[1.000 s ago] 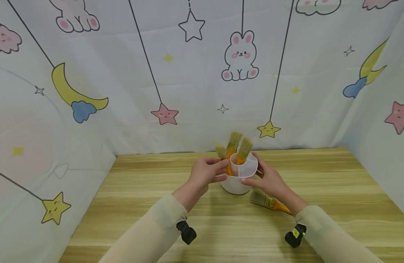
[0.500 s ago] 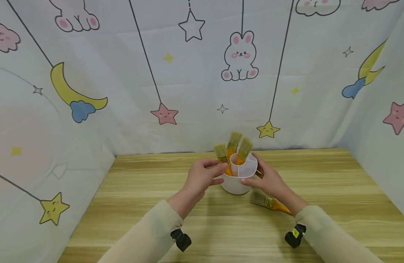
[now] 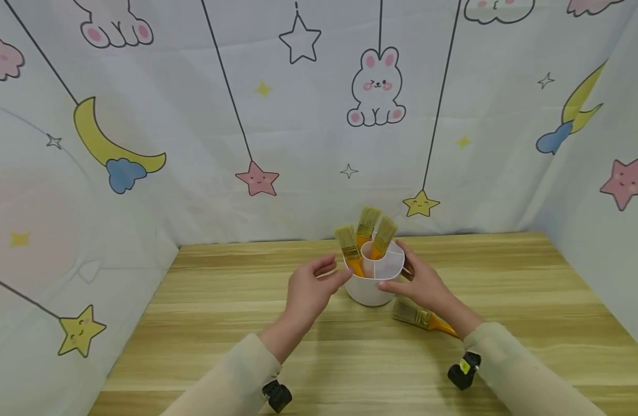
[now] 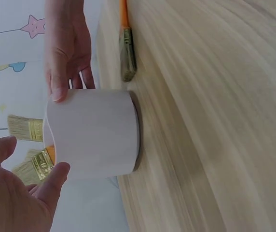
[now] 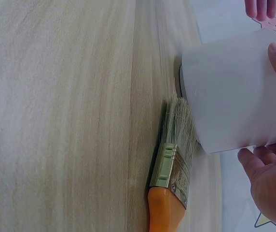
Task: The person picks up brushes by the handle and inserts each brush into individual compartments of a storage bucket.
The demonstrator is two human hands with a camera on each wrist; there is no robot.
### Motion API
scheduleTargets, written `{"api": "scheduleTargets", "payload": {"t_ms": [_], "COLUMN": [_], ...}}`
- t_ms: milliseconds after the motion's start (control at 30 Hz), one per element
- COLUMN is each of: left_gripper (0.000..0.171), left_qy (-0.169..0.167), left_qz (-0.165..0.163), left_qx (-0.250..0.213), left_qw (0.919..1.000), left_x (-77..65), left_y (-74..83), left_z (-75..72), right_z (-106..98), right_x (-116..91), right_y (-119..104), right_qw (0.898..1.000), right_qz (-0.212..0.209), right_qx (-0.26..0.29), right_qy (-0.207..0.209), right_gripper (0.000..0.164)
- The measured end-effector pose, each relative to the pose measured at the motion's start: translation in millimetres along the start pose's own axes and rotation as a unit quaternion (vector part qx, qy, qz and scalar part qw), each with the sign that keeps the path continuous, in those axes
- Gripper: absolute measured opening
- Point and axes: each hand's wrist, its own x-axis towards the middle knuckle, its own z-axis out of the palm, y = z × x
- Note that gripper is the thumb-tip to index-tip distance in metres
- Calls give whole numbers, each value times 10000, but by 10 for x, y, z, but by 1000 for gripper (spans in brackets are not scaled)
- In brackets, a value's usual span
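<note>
Right grip (image 3: pixel 426 286) holds the round white plastic cup (image 3: pixel 369 291); left grip (image 3: pixel 309 290), loose beside it, might bump it over.

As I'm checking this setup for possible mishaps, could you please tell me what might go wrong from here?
The leftmost standing brush leans outward over the rim of the white holder, so the nearby left hand might snag it. The loose brush lies close to the holder and could be knocked by the right arm. If the right hand shifted abruptly, it might tip the holder.
</note>
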Motion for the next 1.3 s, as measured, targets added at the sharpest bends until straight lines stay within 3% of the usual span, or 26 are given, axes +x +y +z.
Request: {"api": "scheduleTargets", "payload": {"t_ms": [133, 500, 800, 1033, 1300], "left_gripper": [61, 79, 88, 91, 91], "left_qy": [49, -126, -227, -473, -719], "left_qz": [251, 457, 593, 647, 553], "left_qx": [198, 103, 47, 15, -69], "left_qw": [9995, 9988, 9980, 9968, 9959], "left_x": [-10, 2, 113, 228, 297], "left_y": [-87, -387, -552, -633, -650], "left_z": [-14, 47, 44, 39, 134], "right_z": [-5, 2, 4, 0, -9], "right_x": [4, 12, 4, -5, 0], "right_y": [-13, -5, 5, -13, -20], "right_qw": [10000, 10000, 10000, 9999, 9999], "right_qz": [29, 57, 20, 11, -27], "right_qx": [51, 29, 75, 101, 113], "right_qy": [-19, -21, -34, -52, -91], "right_gripper": [112, 113, 112, 113, 112]}}
